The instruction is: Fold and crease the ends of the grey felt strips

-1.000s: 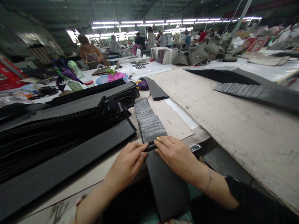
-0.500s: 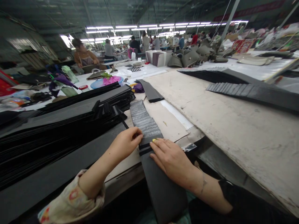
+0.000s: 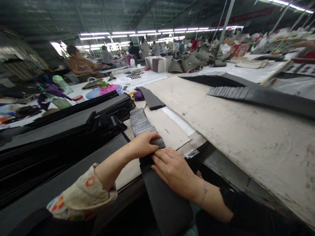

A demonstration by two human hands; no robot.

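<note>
A stack of dark grey strips (image 3: 164,196) runs from the table down toward my lap, with its far end fanned into narrow steps (image 3: 141,121). My left hand (image 3: 145,144) is closed around the stack just below the fanned part, thumb on the near side and fingers curled over the far edge. Right beside it, my right hand (image 3: 172,168) lies palm down across the strips. Its fingers are stretched out flat, and their tips almost meet my left thumb. A small yellowish spot shows at the right fingertips; I cannot make out what it is.
Tall piles of black strips (image 3: 61,137) fill the left side. On the pale board (image 3: 233,131) at right lies another fanned grey stack (image 3: 261,98). A short dark strip stack (image 3: 150,98) sits ahead. Farther back are a blue basin (image 3: 91,94), grey bags (image 3: 192,62) and a co-worker (image 3: 81,62).
My left hand has moved right and closed over the strips, next to my right hand. The right hand stays on the stack. The whole view has shifted slightly.
</note>
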